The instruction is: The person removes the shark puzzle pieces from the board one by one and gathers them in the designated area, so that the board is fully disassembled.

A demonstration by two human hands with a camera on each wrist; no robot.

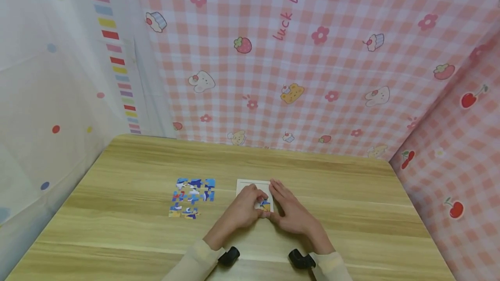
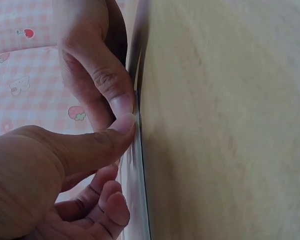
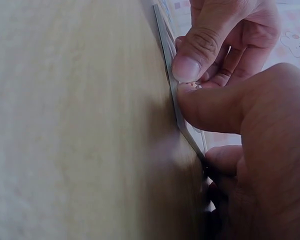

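Note:
A flat white puzzle tray (image 1: pixel 243 183) lies on the table in front of the person, with a blue and yellow jigsaw piece (image 1: pixel 266 205) at its lower right corner. Over the tray, the left hand (image 1: pixel 245 207) has its fingers bent, and its thumb and index finger pinch at that piece. The right hand (image 1: pixel 291 210) holds the tray's corner, fingers along the right edge and thumb at the near edge. Both thumb tips meet at this edge in the left wrist view. In the right wrist view, a small coloured bit (image 3: pixel 194 85) shows between the thumbs.
Several loose blue jigsaw pieces (image 1: pixel 194 193) lie in rough rows left of the tray on the wooden table (image 1: pixel 332 185). Checked pink cloth (image 1: pixel 265 73) hangs behind and at the right; a white dotted sheet (image 1: pixel 58 99) hangs at the left. Black devices (image 1: pixel 229 256) sit at both wrists.

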